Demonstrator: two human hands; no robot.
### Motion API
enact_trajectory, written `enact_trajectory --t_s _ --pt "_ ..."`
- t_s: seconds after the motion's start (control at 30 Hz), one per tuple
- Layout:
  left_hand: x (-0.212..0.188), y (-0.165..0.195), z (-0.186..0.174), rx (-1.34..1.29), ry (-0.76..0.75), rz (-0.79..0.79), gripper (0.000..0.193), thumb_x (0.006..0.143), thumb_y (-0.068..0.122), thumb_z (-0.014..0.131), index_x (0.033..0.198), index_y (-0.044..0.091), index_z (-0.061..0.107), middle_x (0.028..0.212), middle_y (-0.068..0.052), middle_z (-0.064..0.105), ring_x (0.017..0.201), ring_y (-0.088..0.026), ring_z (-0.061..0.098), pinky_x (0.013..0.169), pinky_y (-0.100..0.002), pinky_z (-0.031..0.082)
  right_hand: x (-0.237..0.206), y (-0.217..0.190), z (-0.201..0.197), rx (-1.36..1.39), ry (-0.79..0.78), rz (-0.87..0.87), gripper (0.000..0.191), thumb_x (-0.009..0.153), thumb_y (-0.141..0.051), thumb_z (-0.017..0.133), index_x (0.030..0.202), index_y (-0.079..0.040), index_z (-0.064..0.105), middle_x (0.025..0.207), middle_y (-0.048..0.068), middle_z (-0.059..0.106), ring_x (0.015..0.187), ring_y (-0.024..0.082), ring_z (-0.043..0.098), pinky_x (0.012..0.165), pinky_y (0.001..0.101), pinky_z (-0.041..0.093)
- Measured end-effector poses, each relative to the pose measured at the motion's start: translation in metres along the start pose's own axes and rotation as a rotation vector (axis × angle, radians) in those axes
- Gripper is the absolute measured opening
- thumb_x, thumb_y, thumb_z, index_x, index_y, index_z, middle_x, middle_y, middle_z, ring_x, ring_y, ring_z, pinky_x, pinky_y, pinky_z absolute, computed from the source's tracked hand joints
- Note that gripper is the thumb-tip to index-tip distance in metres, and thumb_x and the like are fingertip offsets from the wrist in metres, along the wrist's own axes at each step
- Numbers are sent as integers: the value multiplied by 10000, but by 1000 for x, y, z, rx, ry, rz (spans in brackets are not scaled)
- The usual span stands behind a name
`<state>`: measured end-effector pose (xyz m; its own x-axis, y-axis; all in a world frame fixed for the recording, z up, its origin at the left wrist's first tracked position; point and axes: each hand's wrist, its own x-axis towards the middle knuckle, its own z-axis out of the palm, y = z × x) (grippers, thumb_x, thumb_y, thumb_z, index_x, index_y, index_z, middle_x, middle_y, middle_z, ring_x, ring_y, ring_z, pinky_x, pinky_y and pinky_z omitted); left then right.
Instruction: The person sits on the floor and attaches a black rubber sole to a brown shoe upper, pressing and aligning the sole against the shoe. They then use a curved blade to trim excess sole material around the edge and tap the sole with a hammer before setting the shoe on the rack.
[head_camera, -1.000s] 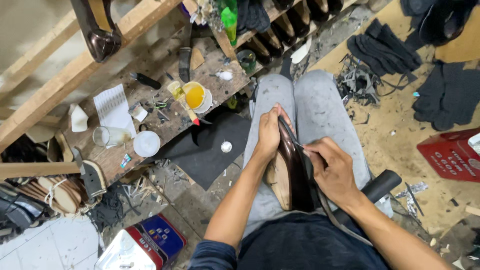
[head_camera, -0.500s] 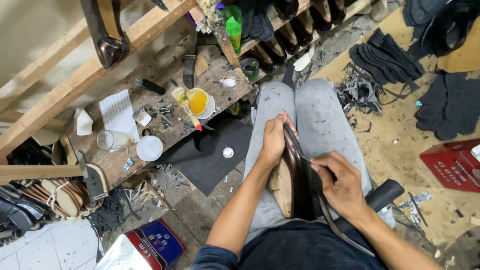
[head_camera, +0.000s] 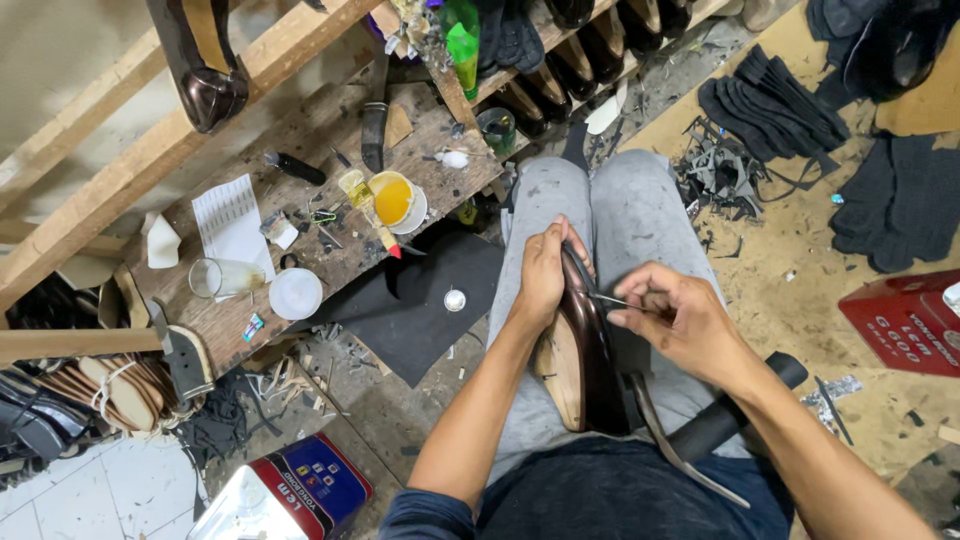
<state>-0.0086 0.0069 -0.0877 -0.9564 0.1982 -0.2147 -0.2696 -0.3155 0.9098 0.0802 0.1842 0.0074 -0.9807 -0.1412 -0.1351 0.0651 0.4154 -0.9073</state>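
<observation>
Left hand (head_camera: 543, 275) bent over, clamped on dark shoe (head_camera: 590, 350) across lap — right hand (head_camera: 678, 318) pinching thin needle (head_camera: 612, 299), fingers narrow.

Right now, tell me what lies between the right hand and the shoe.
In the head view, a thin needle-like tool spans the gap from the right hand to the shoe.

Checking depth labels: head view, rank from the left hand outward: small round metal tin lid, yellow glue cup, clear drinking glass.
1. Small round metal tin lid, on the black mat just left of the left hand.
2. Yellow glue cup, up-left on the wooden bench.
3. Clear drinking glass, far left on the bench.
</observation>
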Motion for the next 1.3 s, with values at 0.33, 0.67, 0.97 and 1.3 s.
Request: enact_trajectory --t_s 0.33,0.67,0.97,1.3 --pt "1 1 -1 46 33 -18 532 1077 399 432 743 22 603 606 -112 623 495 -196 609 483 -314 485 11 16 -5 113 -163 -252 44 918 -22 689 959 -10 699 846 24 713 808 109 648 746 265 513" --pt "-1 3 -1 10 4 -16 525 1087 396 432 748 30 593 599 -109 608 493 -192 603 487 -313 494 -12 7 9 -138 137 -282 128 849 1 725 976 -14 731 859 103 726 728 202 697 664 304 523" --pt "0 0 0 -23 -6 7 509 1091 375 435 759 25 595 617 -105 604 512 -195 607 511 -316 503 -22 7 14 -161 213 -198 114 875 -8 725 986 -23 742 913 118 763 797 219 746 719 312 555" --pt "1 -3 -1 -11 -3 7 532 1094 388 420 738 29 586 597 -109 609 488 -192 605 480 -315 496 -21 5 13 -170 232 -264 106 895 -16 708 1000 -13 722 911 122 750 806 237 743 724 316 558"
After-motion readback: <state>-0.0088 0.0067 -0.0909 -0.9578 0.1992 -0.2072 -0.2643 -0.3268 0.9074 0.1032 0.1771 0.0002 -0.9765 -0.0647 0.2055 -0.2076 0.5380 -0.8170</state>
